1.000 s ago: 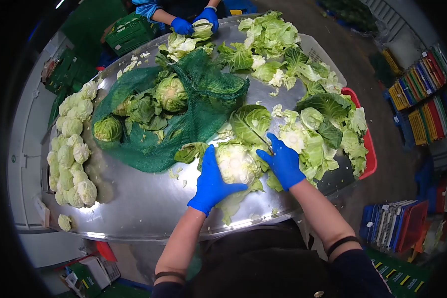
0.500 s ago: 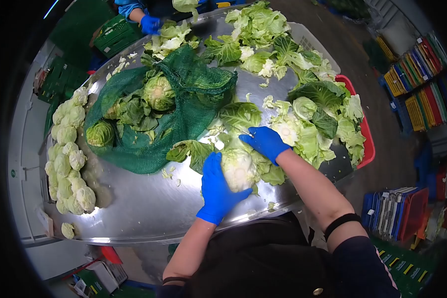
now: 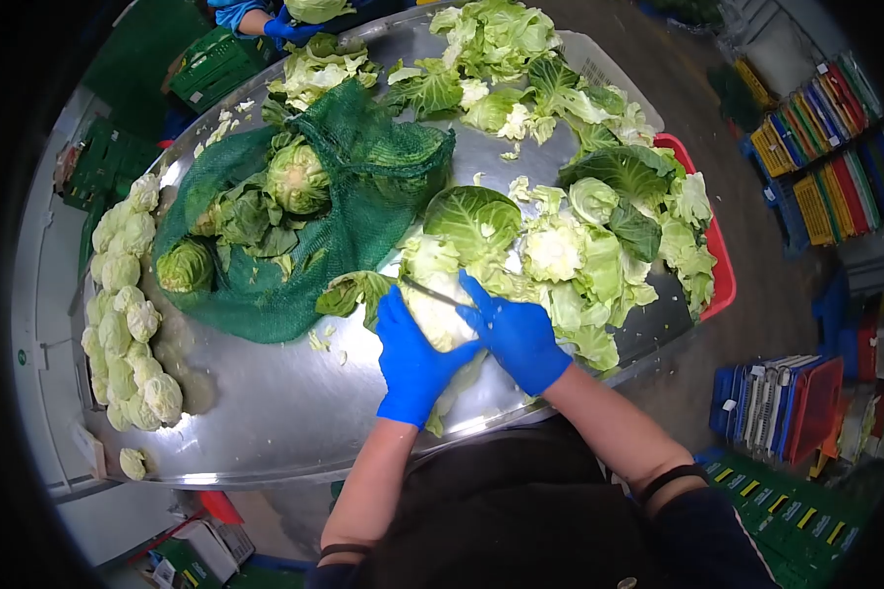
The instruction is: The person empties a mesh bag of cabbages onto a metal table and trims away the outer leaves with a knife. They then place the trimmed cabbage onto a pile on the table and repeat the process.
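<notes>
A pale, partly stripped cabbage (image 3: 437,319) sits on the steel table in front of me. My left hand (image 3: 413,358), in a blue glove, grips its near left side, thumb across the front and fingers up along the edge. In my blue-gloved right hand (image 3: 519,339) is a knife (image 3: 430,292), its blade lying across the top of the cabbage and pointing left; the handle is hidden in my fist. Loose outer leaves surround the head, with a large dark green leaf (image 3: 473,224) just beyond it and a curled leaf (image 3: 356,293) to its left.
A green mesh sack (image 3: 265,309) with several cabbages lies left of centre. Trimmed cabbages (image 3: 128,309) are stacked along the table's left side. Leaves heap up by a red crate (image 3: 719,265) on the right. Across the table, a co-worker's gloved hand (image 3: 290,27) is at another cabbage.
My right hand has moved down and left, bringing the knife blade across the cabbage. My left hand has shifted slightly up and left. The co-worker's cabbage has moved left.
</notes>
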`<move>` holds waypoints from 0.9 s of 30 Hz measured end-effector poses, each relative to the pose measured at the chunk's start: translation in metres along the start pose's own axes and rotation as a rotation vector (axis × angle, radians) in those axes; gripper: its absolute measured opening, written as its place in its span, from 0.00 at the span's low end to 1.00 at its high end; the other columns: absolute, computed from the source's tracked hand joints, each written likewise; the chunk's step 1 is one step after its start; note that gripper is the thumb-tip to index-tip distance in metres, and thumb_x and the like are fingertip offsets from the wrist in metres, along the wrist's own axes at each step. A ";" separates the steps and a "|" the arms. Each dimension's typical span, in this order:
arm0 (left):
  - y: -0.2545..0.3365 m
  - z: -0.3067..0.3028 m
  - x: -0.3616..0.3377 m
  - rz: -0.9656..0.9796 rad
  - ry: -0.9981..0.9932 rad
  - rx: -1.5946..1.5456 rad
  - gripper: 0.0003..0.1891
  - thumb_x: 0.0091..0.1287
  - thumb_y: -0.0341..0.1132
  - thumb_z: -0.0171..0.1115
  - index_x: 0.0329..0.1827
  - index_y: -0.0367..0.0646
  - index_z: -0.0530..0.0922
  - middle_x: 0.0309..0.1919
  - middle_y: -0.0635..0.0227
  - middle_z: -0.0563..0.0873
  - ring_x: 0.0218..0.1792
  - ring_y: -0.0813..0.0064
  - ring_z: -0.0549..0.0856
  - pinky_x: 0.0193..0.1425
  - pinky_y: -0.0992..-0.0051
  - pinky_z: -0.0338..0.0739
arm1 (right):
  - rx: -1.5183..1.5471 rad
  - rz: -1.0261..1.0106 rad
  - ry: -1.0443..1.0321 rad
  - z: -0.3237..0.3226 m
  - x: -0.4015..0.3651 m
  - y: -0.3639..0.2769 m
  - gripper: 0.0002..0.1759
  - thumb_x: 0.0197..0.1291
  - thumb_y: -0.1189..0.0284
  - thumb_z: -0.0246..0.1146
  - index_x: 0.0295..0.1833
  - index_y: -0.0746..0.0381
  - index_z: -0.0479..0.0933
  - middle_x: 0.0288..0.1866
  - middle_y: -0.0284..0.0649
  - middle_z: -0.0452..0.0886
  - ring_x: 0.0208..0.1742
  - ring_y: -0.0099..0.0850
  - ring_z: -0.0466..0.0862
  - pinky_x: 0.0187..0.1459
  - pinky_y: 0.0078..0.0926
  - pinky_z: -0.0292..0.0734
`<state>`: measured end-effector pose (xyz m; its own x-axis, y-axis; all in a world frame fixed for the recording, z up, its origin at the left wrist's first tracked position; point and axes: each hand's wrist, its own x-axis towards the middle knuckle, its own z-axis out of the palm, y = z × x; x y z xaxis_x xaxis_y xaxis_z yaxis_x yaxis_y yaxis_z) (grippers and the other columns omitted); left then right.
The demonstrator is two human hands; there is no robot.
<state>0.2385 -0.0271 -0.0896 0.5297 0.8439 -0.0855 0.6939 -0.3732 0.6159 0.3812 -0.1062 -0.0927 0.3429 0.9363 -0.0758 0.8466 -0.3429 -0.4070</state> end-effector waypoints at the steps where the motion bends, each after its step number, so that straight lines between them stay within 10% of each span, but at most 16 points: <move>1: 0.000 0.003 0.000 -0.030 0.030 0.006 0.66 0.37 0.58 0.80 0.72 0.29 0.49 0.68 0.38 0.59 0.68 0.41 0.62 0.70 0.54 0.63 | 0.084 0.048 -0.038 0.000 0.011 0.005 0.27 0.70 0.53 0.50 0.67 0.56 0.69 0.32 0.46 0.83 0.28 0.42 0.83 0.32 0.38 0.77; 4: -0.001 0.002 -0.005 0.005 0.019 0.009 0.65 0.38 0.55 0.80 0.72 0.29 0.49 0.69 0.38 0.58 0.69 0.42 0.61 0.70 0.55 0.62 | 0.335 0.099 0.111 0.014 0.043 0.036 0.27 0.69 0.51 0.48 0.54 0.63 0.77 0.38 0.53 0.83 0.37 0.47 0.83 0.42 0.43 0.77; 6: -0.012 0.003 -0.016 0.054 0.028 0.006 0.65 0.38 0.54 0.81 0.73 0.30 0.48 0.69 0.38 0.57 0.70 0.42 0.61 0.71 0.55 0.62 | 0.358 0.347 -0.158 -0.012 0.058 0.043 0.29 0.62 0.46 0.57 0.46 0.64 0.81 0.40 0.52 0.83 0.42 0.48 0.83 0.49 0.42 0.76; 8: -0.021 0.003 -0.020 0.156 0.079 -0.019 0.65 0.36 0.52 0.82 0.72 0.29 0.49 0.68 0.41 0.60 0.69 0.45 0.62 0.73 0.58 0.60 | 0.433 0.252 0.138 0.019 0.051 0.047 0.25 0.60 0.50 0.61 0.42 0.63 0.81 0.38 0.51 0.84 0.41 0.48 0.83 0.48 0.40 0.77; 14: -0.047 -0.025 -0.010 0.249 -0.121 -0.176 0.64 0.37 0.49 0.82 0.74 0.34 0.50 0.72 0.45 0.56 0.71 0.47 0.60 0.74 0.59 0.59 | 0.255 0.354 0.174 -0.008 0.041 0.074 0.26 0.58 0.58 0.63 0.62 0.53 0.74 0.30 0.46 0.82 0.33 0.46 0.83 0.38 0.39 0.78; 17: -0.026 -0.046 0.012 0.452 -0.372 -0.095 0.62 0.37 0.41 0.79 0.76 0.39 0.49 0.75 0.48 0.51 0.75 0.48 0.56 0.75 0.61 0.58 | 0.555 -0.094 -0.023 -0.042 0.031 0.022 0.42 0.58 0.52 0.64 0.77 0.37 0.53 0.35 0.47 0.83 0.34 0.41 0.83 0.40 0.37 0.78; 21: -0.044 -0.023 0.001 0.300 -0.113 -0.218 0.62 0.42 0.43 0.79 0.77 0.37 0.46 0.75 0.45 0.48 0.76 0.49 0.51 0.78 0.61 0.50 | 0.455 -0.195 -0.048 -0.005 0.027 0.049 0.35 0.59 0.48 0.63 0.70 0.47 0.67 0.36 0.47 0.83 0.38 0.44 0.84 0.42 0.37 0.78; 23: -0.033 0.006 -0.014 0.191 -0.089 -0.271 0.63 0.42 0.45 0.80 0.76 0.35 0.45 0.75 0.43 0.48 0.76 0.48 0.51 0.77 0.61 0.50 | 0.506 0.181 -0.123 -0.011 0.014 0.045 0.32 0.60 0.46 0.61 0.64 0.54 0.73 0.37 0.49 0.84 0.39 0.47 0.84 0.42 0.39 0.78; 27: -0.004 0.018 -0.003 0.081 0.008 -0.222 0.64 0.42 0.51 0.81 0.74 0.30 0.46 0.71 0.40 0.54 0.72 0.47 0.59 0.74 0.59 0.58 | 0.381 0.165 -0.009 0.003 -0.005 0.042 0.36 0.61 0.44 0.58 0.66 0.59 0.69 0.38 0.52 0.83 0.37 0.48 0.84 0.38 0.42 0.78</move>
<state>0.2435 -0.0351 -0.1059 0.5752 0.8177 -0.0233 0.5246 -0.3469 0.7774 0.4136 -0.1251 -0.1120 0.4561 0.8725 -0.1751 0.5690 -0.4372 -0.6965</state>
